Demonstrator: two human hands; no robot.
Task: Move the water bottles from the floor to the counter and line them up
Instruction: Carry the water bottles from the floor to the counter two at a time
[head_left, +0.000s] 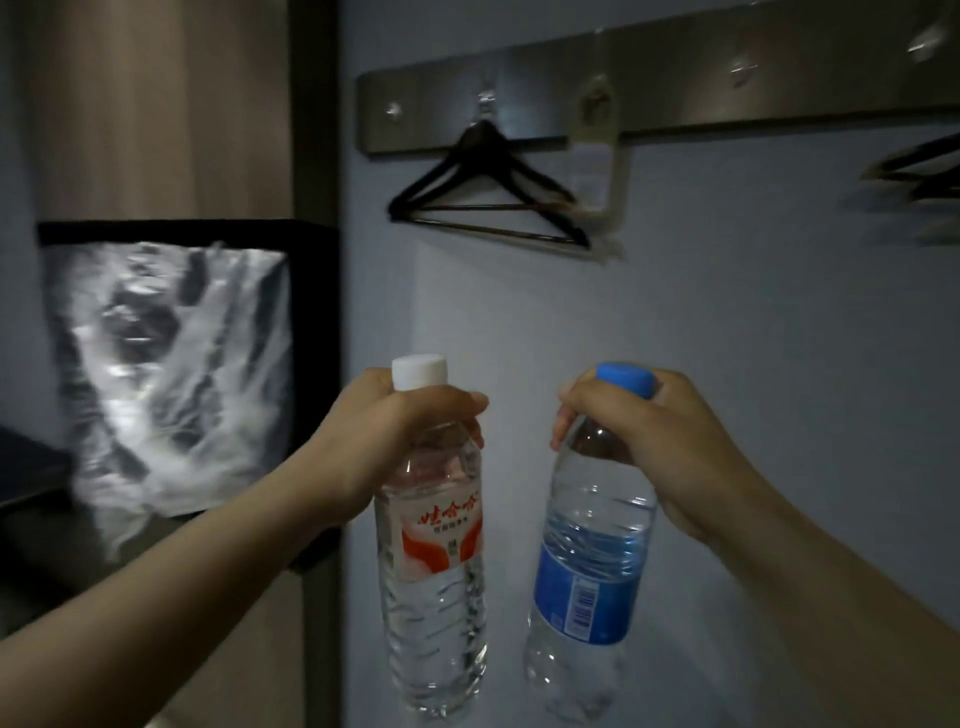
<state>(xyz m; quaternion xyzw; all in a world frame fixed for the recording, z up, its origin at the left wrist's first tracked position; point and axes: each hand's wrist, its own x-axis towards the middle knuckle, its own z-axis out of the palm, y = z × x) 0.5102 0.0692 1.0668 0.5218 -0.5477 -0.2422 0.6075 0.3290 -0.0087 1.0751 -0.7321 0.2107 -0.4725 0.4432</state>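
Note:
My left hand (384, 441) grips the neck of a clear water bottle with a white cap and a red-and-white label (434, 551). My right hand (660, 441) grips the neck of a clear water bottle with a blue cap and a blue label (587, 582). Both bottles hang upright in the air side by side, a small gap between them, in front of a pale wall. Neither the floor nor the counter top can be made out clearly.
A metal hook rail (675, 78) runs along the wall above, with a black hanger (488, 197) on it and another hanger (919, 171) at the right edge. At left stands a black bin with a crinkled plastic liner (171, 374), beside a dark ledge (31, 467).

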